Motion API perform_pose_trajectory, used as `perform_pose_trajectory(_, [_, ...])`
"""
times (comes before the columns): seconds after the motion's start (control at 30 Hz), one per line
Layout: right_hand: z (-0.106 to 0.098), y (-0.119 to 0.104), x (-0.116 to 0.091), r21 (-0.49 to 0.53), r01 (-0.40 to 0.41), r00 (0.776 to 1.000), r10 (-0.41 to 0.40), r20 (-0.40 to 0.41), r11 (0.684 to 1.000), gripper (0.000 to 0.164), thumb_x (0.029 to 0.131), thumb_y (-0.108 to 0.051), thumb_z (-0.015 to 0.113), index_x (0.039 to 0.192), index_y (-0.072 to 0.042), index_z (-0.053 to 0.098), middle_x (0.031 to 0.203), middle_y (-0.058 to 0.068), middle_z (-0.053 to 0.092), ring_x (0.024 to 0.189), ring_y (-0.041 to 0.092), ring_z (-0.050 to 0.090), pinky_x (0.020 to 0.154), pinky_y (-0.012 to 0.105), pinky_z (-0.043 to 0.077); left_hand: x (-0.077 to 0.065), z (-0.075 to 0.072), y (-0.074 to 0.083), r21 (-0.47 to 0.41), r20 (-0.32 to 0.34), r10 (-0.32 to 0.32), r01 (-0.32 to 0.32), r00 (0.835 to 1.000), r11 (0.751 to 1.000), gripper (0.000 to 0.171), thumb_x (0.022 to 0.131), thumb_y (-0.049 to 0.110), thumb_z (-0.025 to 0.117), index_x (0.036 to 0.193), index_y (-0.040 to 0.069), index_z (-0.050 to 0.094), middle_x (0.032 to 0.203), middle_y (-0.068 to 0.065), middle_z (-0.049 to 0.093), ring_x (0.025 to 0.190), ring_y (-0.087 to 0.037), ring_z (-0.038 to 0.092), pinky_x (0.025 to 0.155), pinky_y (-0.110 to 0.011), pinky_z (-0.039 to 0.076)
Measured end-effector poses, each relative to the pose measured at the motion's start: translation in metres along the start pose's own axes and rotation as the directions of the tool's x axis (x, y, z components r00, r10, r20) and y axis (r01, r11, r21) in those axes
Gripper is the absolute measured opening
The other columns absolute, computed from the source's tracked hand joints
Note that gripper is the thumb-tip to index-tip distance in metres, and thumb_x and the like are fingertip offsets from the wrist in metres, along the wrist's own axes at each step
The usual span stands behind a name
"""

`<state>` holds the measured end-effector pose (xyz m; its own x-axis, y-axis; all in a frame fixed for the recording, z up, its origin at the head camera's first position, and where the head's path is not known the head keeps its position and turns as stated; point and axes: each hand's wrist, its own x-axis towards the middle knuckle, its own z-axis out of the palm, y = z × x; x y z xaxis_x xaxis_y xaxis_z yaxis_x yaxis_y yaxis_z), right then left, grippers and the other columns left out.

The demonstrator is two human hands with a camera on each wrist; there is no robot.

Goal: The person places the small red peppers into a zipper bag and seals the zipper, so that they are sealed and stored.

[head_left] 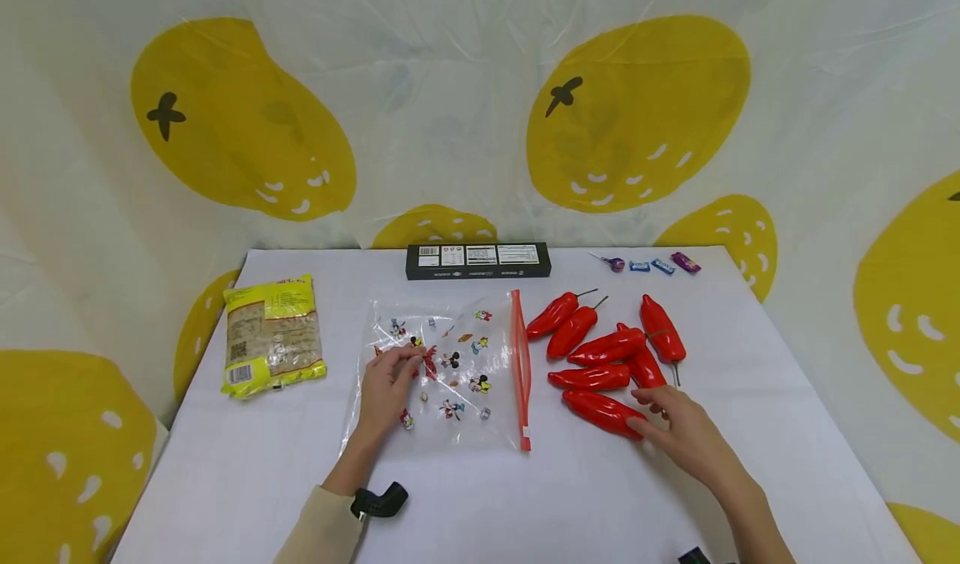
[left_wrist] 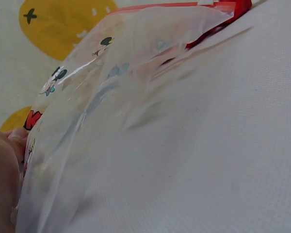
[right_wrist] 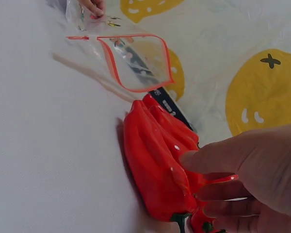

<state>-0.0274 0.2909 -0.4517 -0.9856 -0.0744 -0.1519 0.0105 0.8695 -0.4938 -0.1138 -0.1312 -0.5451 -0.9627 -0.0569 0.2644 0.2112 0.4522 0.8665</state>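
The left hand (head_left: 386, 389) pinches the upper film of a clear plastic zip bag (head_left: 461, 372) with cartoon prints and a red closing strip, as far as the dim left wrist view lets me judge. The grip of the right hand (head_left: 684, 429) is well apart, thumb and fingers spread and nothing held. It stands at the stem end of a glossy red long pepper (head_left: 600, 412), which lies at about 9 o'clock from it. This pepper is the nearest of 7 on the white-covered bench (head_left: 570, 497), all at the 3 o'clock side of the bag.

To take it well, I think the thumb should go on the near side and the fingers on the far side, around the thick body and not by the thin stem, so that it does not roll. The left hand should better keep the film lifted, because the mouth, open towards 3 o'clock, may collapse.

Whether the thumb already touches the pepper, I cannot tell. The head view hides its stem behind the right hand; the left wrist view cuts off most of the left hand. In the heap, 1 pepper is partly covered by another.
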Motion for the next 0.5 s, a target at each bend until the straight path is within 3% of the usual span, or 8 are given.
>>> perform_pose_trajectory(0.2, [0.01, 0.001, 0.003, -0.048, 0.003, 0.997, 0.0, 0.076, 0.999, 0.06, 0.069, -0.036, 0.081, 0.12, -0.011, 0.06, 0.109, 0.005, 0.063, 0.094, 0.017, 0.057, 0.073, 0.036, 0.057, 0.0, -0.001, 0.002, 0.006, -0.004, 0.001, -0.001, 1.0, 1.0, 0.011, 0.09, 0.028, 0.062, 0.099, 0.024, 0.069, 0.106, 0.005, 0.071, 0.113, -0.019, 0.06, 0.105, -0.04, 0.032])
perform_pose_trajectory(0.4, [0.018, 0.001, 0.006, -0.125, 0.067, 0.997, -0.062, 0.045, 0.99, 0.06, 0.066, -0.031, 0.084, 0.118, -0.01, 0.062, 0.105, 0.003, 0.066, 0.092, 0.016, 0.058, 0.073, 0.035, 0.057, -0.002, -0.001, 0.001, 0.016, 0.002, -0.017, 0.017, 1.0, 1.0, 0.011, 0.09, 0.029, 0.062, 0.098, 0.027, 0.068, 0.106, 0.007, 0.07, 0.112, -0.017, 0.058, 0.104, -0.04, 0.032])
perform_pose_trajectory(0.5, [0.014, -0.004, 0.007, -0.103, 0.104, 0.995, -0.102, 0.019, 0.989, 0.057, 0.067, -0.031, 0.083, 0.117, -0.012, 0.063, 0.104, 0.001, 0.066, 0.092, 0.015, 0.058, 0.072, 0.034, 0.057, -0.001, 0.0, 0.001, 0.015, 0.008, -0.001, 0.001, 1.0, 1.0, 0.011, 0.091, 0.03, 0.061, 0.099, 0.027, 0.068, 0.106, 0.007, 0.07, 0.113, -0.017, 0.059, 0.105, -0.04, 0.031])
